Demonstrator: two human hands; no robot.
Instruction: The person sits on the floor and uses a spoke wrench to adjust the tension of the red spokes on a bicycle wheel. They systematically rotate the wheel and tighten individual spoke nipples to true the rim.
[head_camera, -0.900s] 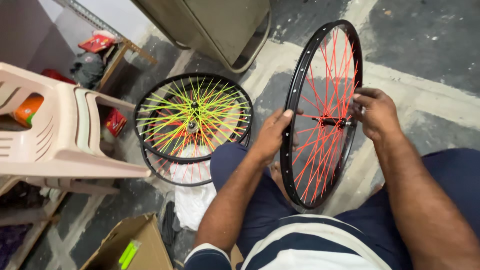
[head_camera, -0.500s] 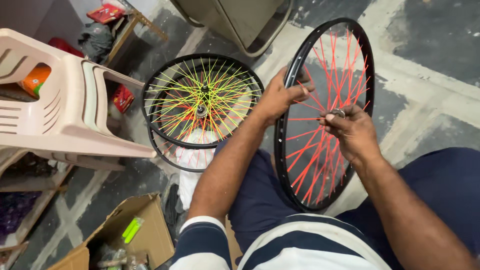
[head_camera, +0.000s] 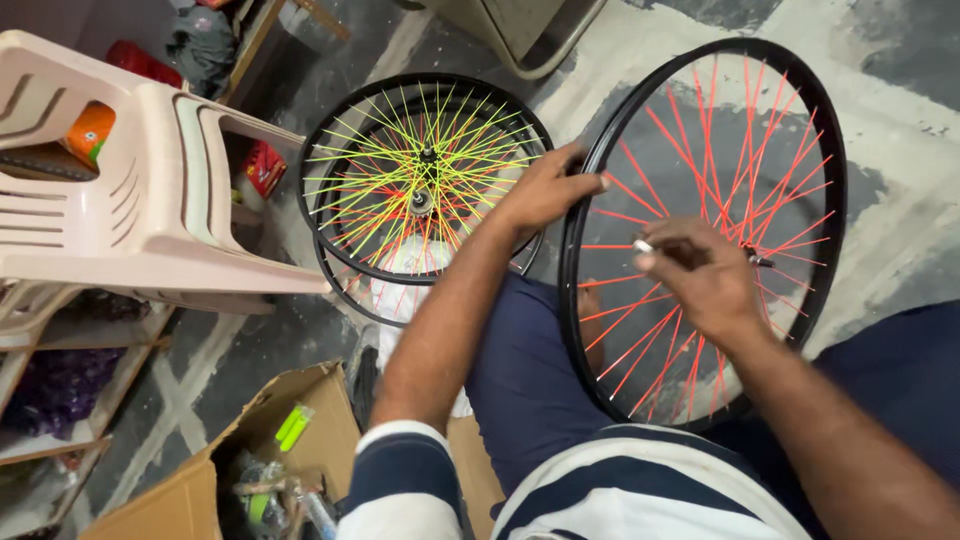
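A black bicycle wheel rim with red spokes (head_camera: 800, 130) stands tilted on my lap. My left hand (head_camera: 545, 190) grips its left edge, fingers curled over the rim. My right hand (head_camera: 700, 275) is at the hub in the wheel's middle, pinching a small metal part between thumb and fingers; I cannot tell exactly what it is. Two more black wheels lie stacked on the floor to the left, the top one with yellow-green spokes (head_camera: 425, 175).
A beige plastic chair (head_camera: 150, 200) stands at the left with an orange item beneath its seat. An open cardboard box (head_camera: 250, 450) with green and metal parts sits at the bottom left. A metal cabinet base (head_camera: 520, 35) is at the top.
The wheel has tipped flatter toward me and fills more of the view. My left hand slid down the rim's left edge; my right hand stays at the hub.
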